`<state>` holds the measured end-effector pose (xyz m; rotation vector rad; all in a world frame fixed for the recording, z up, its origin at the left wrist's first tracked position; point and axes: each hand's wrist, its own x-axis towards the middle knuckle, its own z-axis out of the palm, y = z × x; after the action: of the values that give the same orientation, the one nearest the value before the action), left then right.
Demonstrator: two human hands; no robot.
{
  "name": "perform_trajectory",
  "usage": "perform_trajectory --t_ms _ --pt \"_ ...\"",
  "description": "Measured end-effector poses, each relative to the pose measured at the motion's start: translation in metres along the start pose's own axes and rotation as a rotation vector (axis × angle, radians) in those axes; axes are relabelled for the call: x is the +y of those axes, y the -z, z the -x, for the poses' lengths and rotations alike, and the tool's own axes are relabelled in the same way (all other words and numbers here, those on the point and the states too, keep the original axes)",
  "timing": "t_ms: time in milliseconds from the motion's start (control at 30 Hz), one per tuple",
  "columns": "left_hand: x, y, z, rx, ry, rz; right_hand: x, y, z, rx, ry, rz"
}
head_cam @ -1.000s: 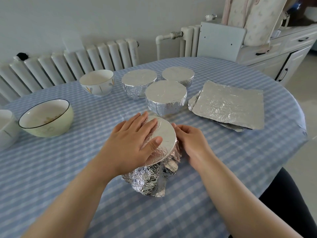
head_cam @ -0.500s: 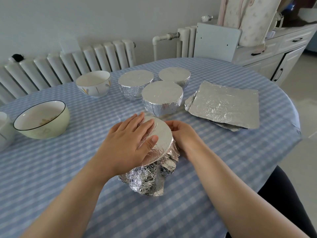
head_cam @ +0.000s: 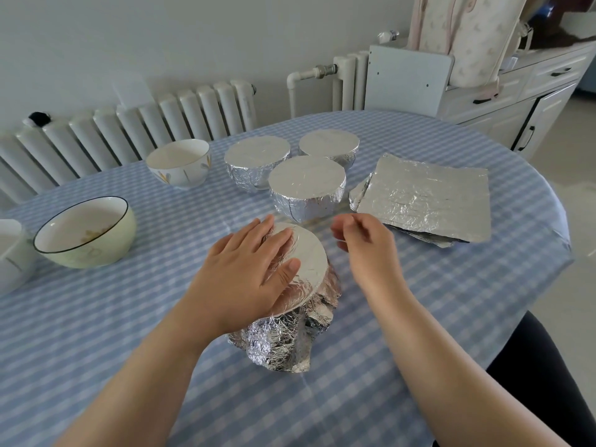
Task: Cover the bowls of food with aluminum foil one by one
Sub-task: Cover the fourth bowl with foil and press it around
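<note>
While the left hand (head_cam: 248, 279) lies flat on top of it, the foil-wrapped bowl (head_cam: 292, 304) sits near the front middle of the counter (head_cam: 96, 333), which has a blue and white checked cloth. That hand's fingers (head_cam: 277, 240) are straight and a little spread, pressing down on the smooth foil top. Crinkly foil hangs in a bunch down the bowl's near side and touches the cloth. The right hand (head_cam: 364, 246) floats just beside the bowl, on its right, not touching it. Its fingers are curled loosely and hold nothing.

Just behind the bowl stand three covered bowls (head_cam: 306, 185) in a tight group, each with a flat foil top and foil folded down the sides. The nearest one is close to the fingertips of both hands. To the right of that group lies a stack of foil sheets (head_cam: 425, 198), flat on the cloth, near the right hand.

To the left of the group is an open white bowl (head_cam: 179, 162) with a leaf pattern on its side. Farther left and nearer is a pale green bowl (head_cam: 85, 232) with a dark rim, also open. At the very left edge, part of another white dish (head_cam: 11, 250) shows, touching the green bowl or almost so.

Behind the counter a white radiator (head_cam: 129, 124) runs along the wall. A white cabinet (head_cam: 522, 91) stands at the back right.
</note>
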<state>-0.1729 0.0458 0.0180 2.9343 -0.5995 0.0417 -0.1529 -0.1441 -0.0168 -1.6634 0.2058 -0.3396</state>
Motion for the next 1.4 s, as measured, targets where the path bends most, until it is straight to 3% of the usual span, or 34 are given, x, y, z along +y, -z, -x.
perform_trajectory --t_ms 167,433,700,1400 --pt "0.002 -0.001 0.0 0.012 0.021 -0.018 -0.006 -0.007 0.048 -0.17 -0.092 -0.085" --pt "0.002 -0.002 0.0 0.004 0.032 -0.008 0.0 -0.011 0.057 -0.157 -0.109 -0.227" --pt "0.002 -0.002 0.001 0.009 0.016 0.012 0.001 -0.017 0.058 -0.12 -0.251 -0.386" --pt "0.003 -0.002 0.001 0.013 0.017 -0.031 -0.001 -0.009 0.038 -0.133 -0.382 -0.289"
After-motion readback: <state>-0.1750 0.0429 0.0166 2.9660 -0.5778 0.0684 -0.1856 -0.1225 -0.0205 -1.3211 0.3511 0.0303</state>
